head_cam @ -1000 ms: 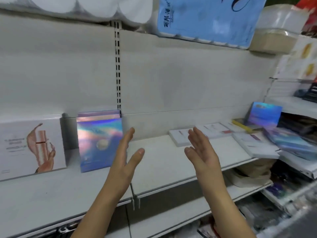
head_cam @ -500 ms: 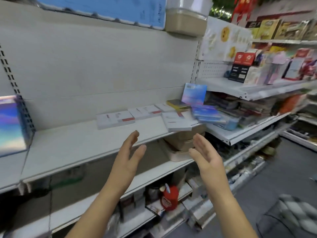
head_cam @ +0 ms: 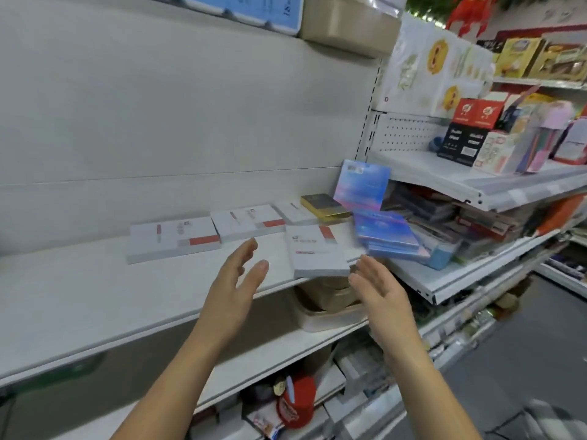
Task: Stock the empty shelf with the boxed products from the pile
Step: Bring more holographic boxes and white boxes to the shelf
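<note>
Flat white boxes with red marks lie on the white shelf [head_cam: 95, 300]: one at the left [head_cam: 173, 238], one behind [head_cam: 247, 221], and one near the front edge [head_cam: 314, 250]. Holographic blue boxes [head_cam: 386, 233] are stacked to the right, with another [head_cam: 362, 185] leaning upright behind them. My left hand [head_cam: 236, 282] hovers with straight fingers just left of the front white box. My right hand [head_cam: 378, 289] hovers, fingers relaxed, just below and right of that box. Neither hand holds anything.
A yellow-edged dark box [head_cam: 324, 206] lies at the back. Beige tubs [head_cam: 330, 300] sit on the shelf below. A neighbouring shelf unit [head_cam: 476, 188] at the right carries mixed goods. A red container [head_cam: 297, 404] stands lower down. Grey floor lies at the right.
The view has swung right, away from the upright holographic boxes on the left, toward the pile. Both empty hands have moved closer to the front white box.
</note>
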{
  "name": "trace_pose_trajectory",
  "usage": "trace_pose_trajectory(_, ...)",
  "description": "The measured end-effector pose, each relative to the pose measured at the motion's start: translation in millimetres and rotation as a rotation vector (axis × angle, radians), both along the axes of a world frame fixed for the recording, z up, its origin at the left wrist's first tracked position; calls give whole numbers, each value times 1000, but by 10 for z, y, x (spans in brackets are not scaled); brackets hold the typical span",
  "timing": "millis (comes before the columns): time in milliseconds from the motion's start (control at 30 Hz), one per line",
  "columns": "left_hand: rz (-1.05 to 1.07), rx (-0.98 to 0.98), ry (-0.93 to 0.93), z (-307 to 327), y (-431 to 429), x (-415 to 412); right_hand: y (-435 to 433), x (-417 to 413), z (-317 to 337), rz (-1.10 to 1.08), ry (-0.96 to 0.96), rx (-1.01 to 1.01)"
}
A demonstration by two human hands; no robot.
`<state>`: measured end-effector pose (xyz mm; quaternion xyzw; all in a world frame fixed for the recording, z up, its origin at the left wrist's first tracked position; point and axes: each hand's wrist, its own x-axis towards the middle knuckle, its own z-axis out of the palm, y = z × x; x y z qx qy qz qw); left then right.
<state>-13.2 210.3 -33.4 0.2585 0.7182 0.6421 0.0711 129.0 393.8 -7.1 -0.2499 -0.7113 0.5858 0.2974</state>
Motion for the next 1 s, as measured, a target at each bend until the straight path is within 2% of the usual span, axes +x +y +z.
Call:
trace_pose_trajectory(200,64,-117,8,111,288,-569,420,-671,-9,-13,-162,52)
trace_pose_trajectory(367,37,-359,51,241,513,-1149,706,-967,-104,-101,-359,266)
trace_pose_trajectory(467,73,-653,226,197,704,-1612,907,-1117,-62,-60,-510,408)
trace_pose_trajectory(567,153,-1035,414,20,813,-1850,1011,-1231,-37,67,-557,380)
trace_pose_trajectory(633,223,-1120,517,4,865,-1842,1101,-1281,-4,120,-563,383)
trace_pose_trajectory(700,294,-1116,560,108,923,-1834,1218,-1318,37,146,-558,396)
trace_pose_trajectory(767,327,-1085,528,181,959,-1901,1310,-1331,58,176,-566,377)
trace_pose_trajectory(900,273,-1208,252,170,977,-2036,1375,-1324,70,244,-574,358)
trace_pose_trajectory(1000,241,-1265,210,210,1008,-2078,1397,-1342,50,307,-517,275)
